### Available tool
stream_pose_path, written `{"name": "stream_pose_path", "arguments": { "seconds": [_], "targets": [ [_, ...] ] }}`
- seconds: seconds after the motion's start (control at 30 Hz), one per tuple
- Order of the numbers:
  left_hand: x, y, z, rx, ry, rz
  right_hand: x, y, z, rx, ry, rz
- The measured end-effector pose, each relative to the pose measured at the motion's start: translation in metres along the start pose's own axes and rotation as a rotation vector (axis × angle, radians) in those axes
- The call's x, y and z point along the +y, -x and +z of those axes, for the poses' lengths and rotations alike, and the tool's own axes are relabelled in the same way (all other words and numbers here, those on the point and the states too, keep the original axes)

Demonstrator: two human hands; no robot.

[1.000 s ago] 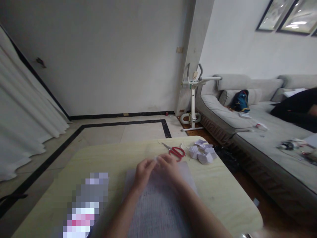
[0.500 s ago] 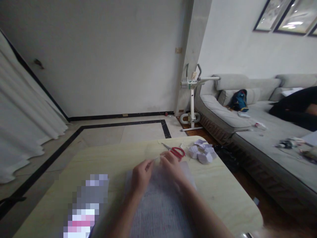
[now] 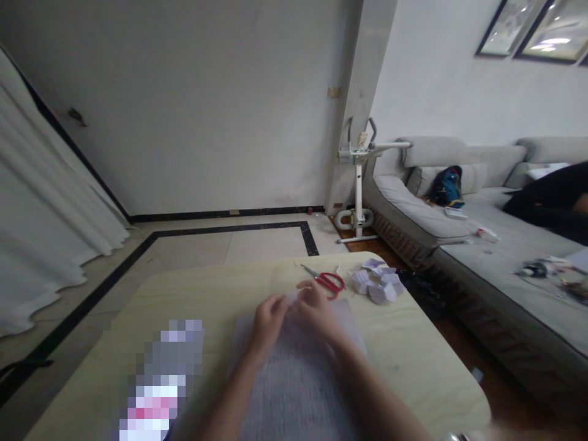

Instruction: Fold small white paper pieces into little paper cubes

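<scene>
My left hand (image 3: 269,318) and my right hand (image 3: 316,309) meet close together over the far part of a large sheet of paper (image 3: 294,392) with dense writing or print. The fingers of both are pinched, and a small whitish piece of paper (image 3: 293,298) shows between them; its shape is blurred and mostly covered. Just beyond my right hand lie scissors (image 3: 328,282) with red handles, their blades pointing away to the left. Several folded white paper pieces (image 3: 379,282) sit in a loose cluster to the right of the scissors.
The pale wooden table (image 3: 413,367) has rounded corners. A pixelated patch (image 3: 160,373) covers something at its left. On the right stands a grey sofa (image 3: 487,263) with a blue backpack (image 3: 446,187) and a person in dark clothes (image 3: 551,199). An exercise machine (image 3: 358,184) stands behind.
Both hands stay close together over the sheet, with slight finger movement. The whole view has shifted a little. Scissors and folded papers lie where they were.
</scene>
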State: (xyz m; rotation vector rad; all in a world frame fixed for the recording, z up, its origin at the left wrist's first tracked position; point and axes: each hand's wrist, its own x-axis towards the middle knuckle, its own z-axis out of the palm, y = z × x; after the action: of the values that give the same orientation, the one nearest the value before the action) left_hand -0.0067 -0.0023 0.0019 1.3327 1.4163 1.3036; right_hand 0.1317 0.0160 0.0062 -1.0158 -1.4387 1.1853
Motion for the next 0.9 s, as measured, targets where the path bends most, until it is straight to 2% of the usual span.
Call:
{"name": "stream_pose_path", "arguments": {
  "seconds": [0.1,0.23,0.4,0.63,0.9],
  "targets": [
    [0.002,0.000,-0.001,-0.009,-0.002,0.011,-0.006,0.001,0.001,0.026,0.082,0.017],
    [-0.001,0.002,0.000,-0.029,-0.035,0.044,-0.015,0.001,0.002,-0.010,0.236,0.017],
    [-0.002,0.005,0.001,-0.042,-0.148,0.138,-0.014,0.000,0.000,-0.006,0.322,-0.034],
    [0.004,0.006,-0.004,-0.057,-0.126,0.141,-0.008,0.000,-0.004,-0.077,0.342,-0.094],
    [0.005,0.005,-0.003,-0.071,-0.090,0.120,-0.008,0.004,0.002,-0.044,0.265,-0.020]
  ]
}}
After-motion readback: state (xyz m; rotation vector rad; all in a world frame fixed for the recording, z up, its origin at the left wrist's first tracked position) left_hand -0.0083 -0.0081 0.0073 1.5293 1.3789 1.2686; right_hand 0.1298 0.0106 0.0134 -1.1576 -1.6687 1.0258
